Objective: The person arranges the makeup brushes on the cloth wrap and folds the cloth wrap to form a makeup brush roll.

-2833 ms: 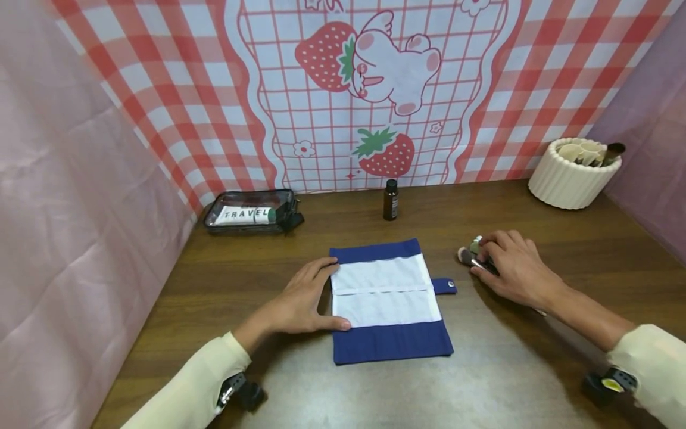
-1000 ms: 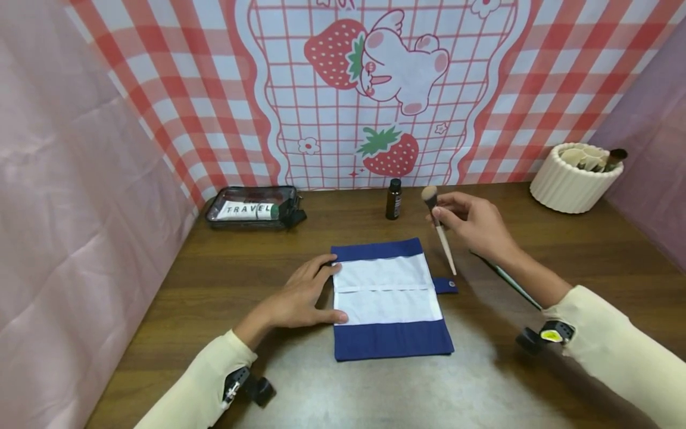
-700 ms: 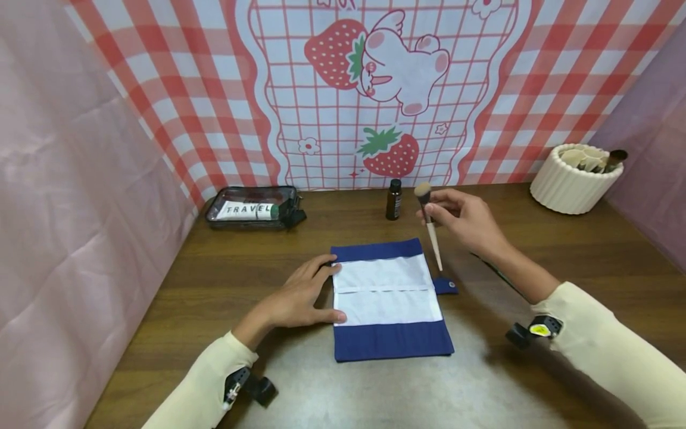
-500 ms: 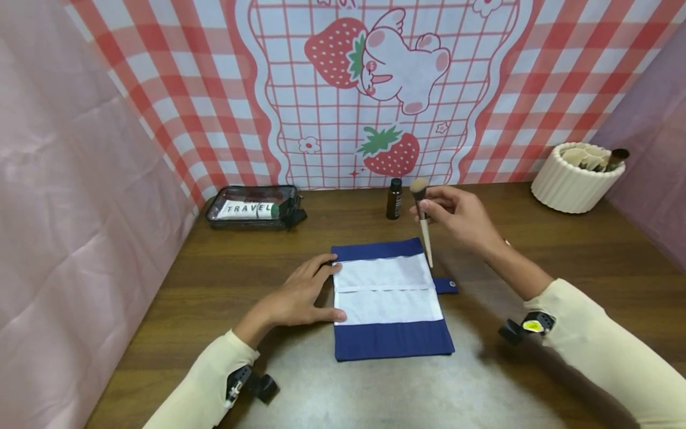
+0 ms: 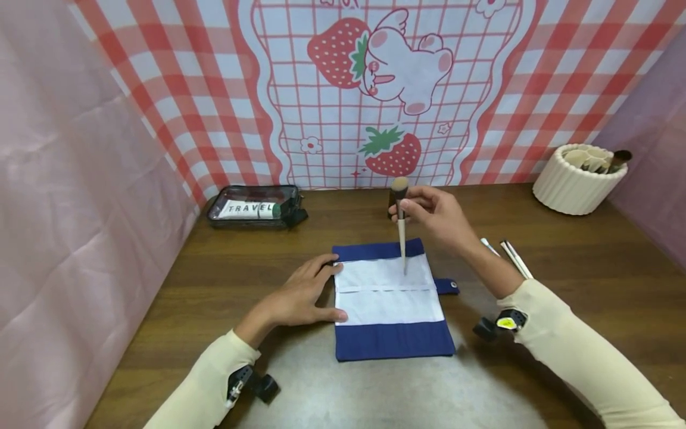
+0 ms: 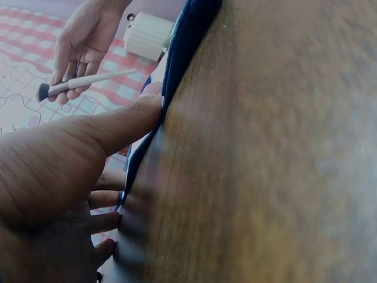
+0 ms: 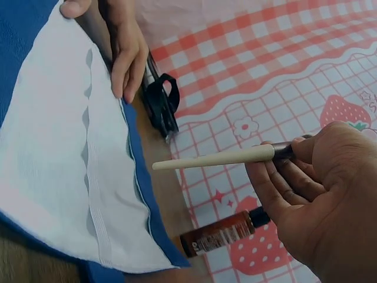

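Observation:
A navy and white fabric brush roll (image 5: 386, 307) lies unfolded on the wooden table, its snap tab (image 5: 447, 286) pointing right. My left hand (image 5: 300, 295) rests at its left edge, with thumb and fingertips on the cloth and the fingers spread. Above the roll's upper part, my right hand (image 5: 436, 217) pinches a makeup brush (image 5: 402, 235) near its dark ferrule. The brush's tan bristles are up and its pale handle points down at the white cloth. In the right wrist view, the handle (image 7: 218, 159) sticks out past the fingertips, with the roll's scalloped pocket edges beyond it.
Slim brushes (image 5: 517, 259) lie on the table, partly behind my right forearm. A small brown bottle (image 7: 218, 234) stands behind my right hand. At the back left is a clear travel pouch (image 5: 252, 207); a ribbed white holder (image 5: 579, 182) with brushes stands at the back right.
My right hand picked up the makeup brush from the table at right and carried it left, over the roll. The slim brushes came into view behind the forearm. My left hand stayed in place.

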`<state>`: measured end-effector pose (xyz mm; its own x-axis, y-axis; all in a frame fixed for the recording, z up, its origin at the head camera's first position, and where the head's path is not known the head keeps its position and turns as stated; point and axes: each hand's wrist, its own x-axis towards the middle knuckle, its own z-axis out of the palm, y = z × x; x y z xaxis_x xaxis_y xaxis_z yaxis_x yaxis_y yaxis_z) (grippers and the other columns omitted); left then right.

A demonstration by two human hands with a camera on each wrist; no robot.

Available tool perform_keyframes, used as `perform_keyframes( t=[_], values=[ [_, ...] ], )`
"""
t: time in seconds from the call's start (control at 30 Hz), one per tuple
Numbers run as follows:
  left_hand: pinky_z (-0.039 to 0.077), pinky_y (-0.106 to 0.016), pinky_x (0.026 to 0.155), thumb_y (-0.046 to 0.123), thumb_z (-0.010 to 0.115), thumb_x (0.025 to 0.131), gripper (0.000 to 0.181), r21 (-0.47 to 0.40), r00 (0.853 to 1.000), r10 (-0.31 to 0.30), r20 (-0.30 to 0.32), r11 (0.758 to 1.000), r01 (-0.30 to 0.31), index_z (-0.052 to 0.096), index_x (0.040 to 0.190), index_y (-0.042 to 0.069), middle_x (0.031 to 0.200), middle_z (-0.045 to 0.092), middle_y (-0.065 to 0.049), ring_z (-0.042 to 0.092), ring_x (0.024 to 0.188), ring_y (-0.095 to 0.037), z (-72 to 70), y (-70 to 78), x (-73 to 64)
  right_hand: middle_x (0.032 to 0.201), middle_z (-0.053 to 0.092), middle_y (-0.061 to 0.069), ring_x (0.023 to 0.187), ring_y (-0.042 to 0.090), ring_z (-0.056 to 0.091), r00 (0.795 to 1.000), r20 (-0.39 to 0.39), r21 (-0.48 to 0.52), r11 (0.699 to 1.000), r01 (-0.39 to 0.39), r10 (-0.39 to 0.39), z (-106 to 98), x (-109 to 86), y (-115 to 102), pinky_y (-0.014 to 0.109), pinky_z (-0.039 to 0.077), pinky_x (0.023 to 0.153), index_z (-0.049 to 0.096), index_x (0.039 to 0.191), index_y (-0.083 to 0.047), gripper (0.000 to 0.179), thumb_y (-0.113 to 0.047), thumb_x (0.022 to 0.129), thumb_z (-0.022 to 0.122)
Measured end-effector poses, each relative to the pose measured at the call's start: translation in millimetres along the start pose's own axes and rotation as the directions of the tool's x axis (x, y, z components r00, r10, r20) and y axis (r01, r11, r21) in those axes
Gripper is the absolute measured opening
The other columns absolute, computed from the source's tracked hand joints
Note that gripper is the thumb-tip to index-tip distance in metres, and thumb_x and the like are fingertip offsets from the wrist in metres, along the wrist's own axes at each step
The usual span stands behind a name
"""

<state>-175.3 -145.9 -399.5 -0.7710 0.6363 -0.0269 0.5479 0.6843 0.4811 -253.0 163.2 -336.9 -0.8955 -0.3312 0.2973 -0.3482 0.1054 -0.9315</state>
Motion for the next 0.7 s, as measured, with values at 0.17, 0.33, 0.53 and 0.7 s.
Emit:
perform_keyframes(
  t=[0.17, 0.33, 0.53, 0.7],
  values=[
    [0.02, -0.059, 0.116, 0.057, 0.071, 0.088, 0.094, -0.01, 1.0, 0.003, -0.004, 1.0, -0.003, 0.032, 0.156, 0.006, 0.164, 0.016, -0.014, 0.018, 0.149, -0.036, 0.0, 1.2, -0.3, 0.108, 0.071, 0.023, 0.095, 0.032, 0.072, 0.999, 0.023, 0.049, 0.998, 0.025, -0.026, 9.7, 1.7, 1.6, 0.038, 0.057, 0.083, 0.058, 0.117, 0.009, 0.029, -0.016, 0.103, 0.059],
    [0.019, -0.059, 0.116, 0.057, 0.071, 0.088, 0.093, -0.008, 1.0, 0.005, -0.003, 1.0, -0.005, 0.033, 0.156, 0.006, 0.164, 0.017, -0.015, 0.018, 0.149, -0.037, -1.0, 2.2, -0.9, 0.108, 0.071, 0.023, 0.095, 0.033, 0.072, 0.999, 0.03, 0.061, 0.998, 0.015, -0.017, 18.0, 3.4, 3.8, 0.04, 0.057, 0.084, 0.058, 0.117, 0.008, 0.027, -0.015, 0.103, 0.059],
    [0.019, -0.059, 0.116, 0.056, 0.071, 0.088, 0.093, -0.006, 1.0, 0.008, -0.005, 1.0, -0.008, 0.032, 0.156, 0.005, 0.163, 0.017, -0.015, 0.018, 0.148, -0.037, -0.8, 2.4, -0.6, 0.109, 0.07, 0.025, 0.097, 0.035, 0.071, 0.998, 0.056, 0.098, 0.995, 0.015, -0.021, 26.6, 5.8, 8.2, 0.046, 0.055, 0.088, 0.057, 0.118, 0.009, 0.026, -0.012, 0.103, 0.058],
    [0.02, -0.059, 0.116, 0.056, 0.071, 0.088, 0.093, -0.007, 1.0, 0.006, -0.009, 1.0, -0.006, 0.033, 0.155, 0.005, 0.163, 0.018, -0.015, 0.019, 0.148, -0.037, -0.9, 2.4, -0.8, 0.11, 0.07, 0.025, 0.097, 0.034, 0.071, 0.998, 0.062, 0.113, 0.994, -0.001, -0.006, 33.7, 7.7, 10.6, 0.047, 0.055, 0.088, 0.056, 0.118, 0.007, 0.023, -0.011, 0.103, 0.057]
  ],
)
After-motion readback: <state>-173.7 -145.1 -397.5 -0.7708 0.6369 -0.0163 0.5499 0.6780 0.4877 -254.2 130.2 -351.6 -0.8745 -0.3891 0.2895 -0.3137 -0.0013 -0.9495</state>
